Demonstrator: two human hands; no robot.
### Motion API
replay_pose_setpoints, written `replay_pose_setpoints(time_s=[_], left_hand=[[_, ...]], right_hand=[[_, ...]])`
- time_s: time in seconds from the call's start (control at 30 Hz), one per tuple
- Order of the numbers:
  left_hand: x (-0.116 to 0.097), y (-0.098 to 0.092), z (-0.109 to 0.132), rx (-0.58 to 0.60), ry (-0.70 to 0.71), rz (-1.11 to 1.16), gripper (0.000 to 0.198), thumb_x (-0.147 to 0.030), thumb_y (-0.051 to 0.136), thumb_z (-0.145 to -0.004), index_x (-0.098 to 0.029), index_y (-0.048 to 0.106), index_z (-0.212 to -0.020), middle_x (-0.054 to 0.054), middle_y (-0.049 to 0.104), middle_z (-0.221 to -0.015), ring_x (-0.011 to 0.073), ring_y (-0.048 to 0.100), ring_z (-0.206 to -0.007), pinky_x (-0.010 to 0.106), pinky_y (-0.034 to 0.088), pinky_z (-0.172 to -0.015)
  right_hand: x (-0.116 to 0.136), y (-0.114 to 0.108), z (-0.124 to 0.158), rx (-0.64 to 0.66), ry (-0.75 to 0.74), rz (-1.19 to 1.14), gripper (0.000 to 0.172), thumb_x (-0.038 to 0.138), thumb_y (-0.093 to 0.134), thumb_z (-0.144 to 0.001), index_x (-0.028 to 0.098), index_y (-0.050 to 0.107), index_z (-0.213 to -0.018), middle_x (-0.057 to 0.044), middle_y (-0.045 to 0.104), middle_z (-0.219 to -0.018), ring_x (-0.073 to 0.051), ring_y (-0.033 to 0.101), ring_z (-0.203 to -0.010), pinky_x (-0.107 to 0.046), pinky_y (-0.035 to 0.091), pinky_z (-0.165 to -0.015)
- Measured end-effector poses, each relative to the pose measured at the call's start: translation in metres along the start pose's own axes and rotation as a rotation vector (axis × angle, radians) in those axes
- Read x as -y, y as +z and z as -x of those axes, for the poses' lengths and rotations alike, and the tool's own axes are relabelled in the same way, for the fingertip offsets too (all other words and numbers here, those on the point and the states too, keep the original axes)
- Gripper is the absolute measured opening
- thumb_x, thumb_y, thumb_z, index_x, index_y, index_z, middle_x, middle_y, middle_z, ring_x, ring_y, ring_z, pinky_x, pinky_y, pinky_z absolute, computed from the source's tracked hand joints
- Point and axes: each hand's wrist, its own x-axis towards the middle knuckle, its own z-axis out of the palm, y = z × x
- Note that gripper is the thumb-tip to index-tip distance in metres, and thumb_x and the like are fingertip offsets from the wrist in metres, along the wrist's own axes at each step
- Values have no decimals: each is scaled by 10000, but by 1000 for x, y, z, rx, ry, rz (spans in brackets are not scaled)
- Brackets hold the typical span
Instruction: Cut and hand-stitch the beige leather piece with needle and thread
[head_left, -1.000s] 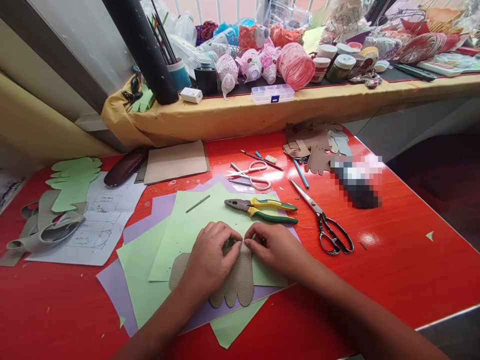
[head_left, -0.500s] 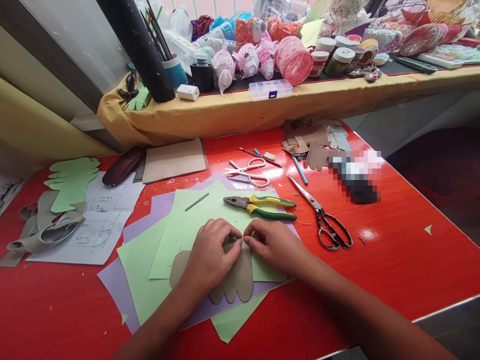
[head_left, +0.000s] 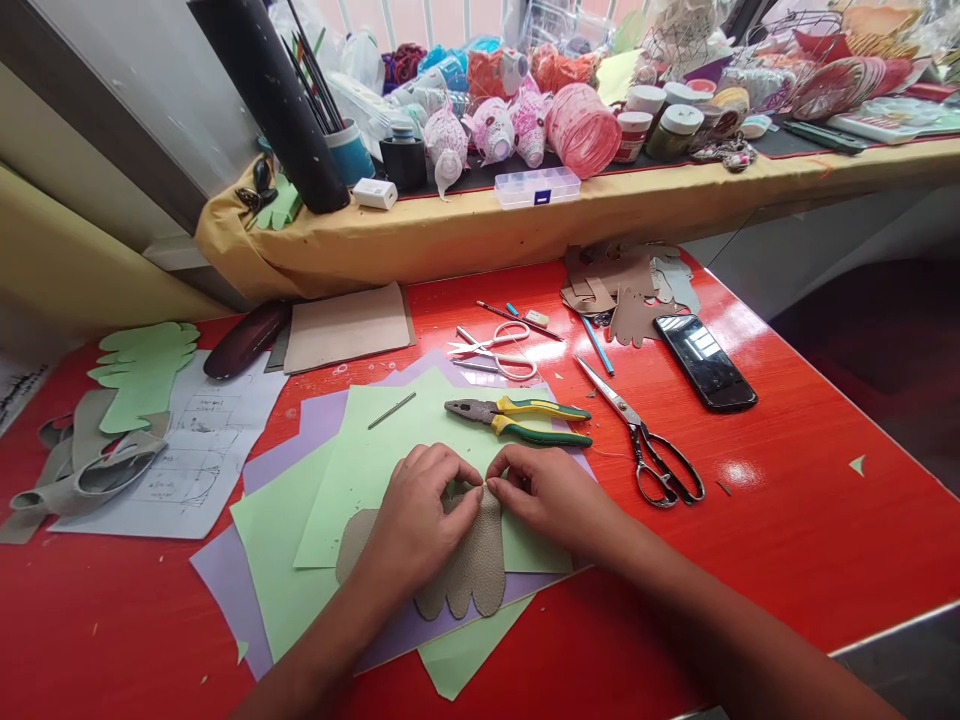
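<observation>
A grey-beige leather piece (head_left: 480, 570), cut with rounded finger-like lobes, lies on the green and purple sheets in front of me. My left hand (head_left: 429, 500) rests over its middle, thumb and forefinger pinching its upper edge. Against the same edge, close by the left fingertips, my right hand (head_left: 547, 495) has thumb and forefinger pressed together. Whatever is between the right fingertips is too small to make out. Pliers with yellow-green handles (head_left: 517, 418) lie just beyond both hands, and a thin metal rod (head_left: 391, 410) sits left of them.
Large black-handled scissors (head_left: 641, 435) and a phone (head_left: 705, 362) lie to the right. White scissors (head_left: 495, 350) are behind the pliers. Leather scraps (head_left: 611, 275) sit at the back; green paper cutouts (head_left: 146, 365) and a drawn sheet (head_left: 202, 470) are left. A crowded ledge (head_left: 450, 235) runs behind the table.
Both hands stay pinched at the leather's upper edge, with hardly any movement. The whole view has shifted slightly. The patch over the phone was pixelated before; the phone now shows clearly.
</observation>
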Motion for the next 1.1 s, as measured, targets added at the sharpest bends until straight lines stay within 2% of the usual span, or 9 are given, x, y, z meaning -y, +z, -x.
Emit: replay_pose_setpoints(time_s=[0.17,0.57,1.1], left_hand=[[1,1,0,-7,-2,-3,81,-210,604,-901,-251,655,-852,14,690,-929,249,596,-935,422,451,-866],[0,1,-1,-6,6,-7,92,-235,593,-925,-259,664,-872,31,697,-945,266,596,-955,430,455,-858],[2,-3,-2,37,15,-7,78,-234,612,-928,-246,675,-883,32,688,-956,258,587,-951,433,452,-870]], right_hand=[[-4,-4,-1,-5,25,-53,106,243,623,-953,200,716,-924,17,678,-713,-138,589,-641,-239,349,-565],[3,-2,4,10,2,90,59,225,687,-946,210,743,-945,7,728,-714,-149,634,-648,-245,323,-585],[2,-1,4,10,5,74,56,221,680,-940,210,735,-938,19,710,-707,-138,615,-639,-243,316,-584]])
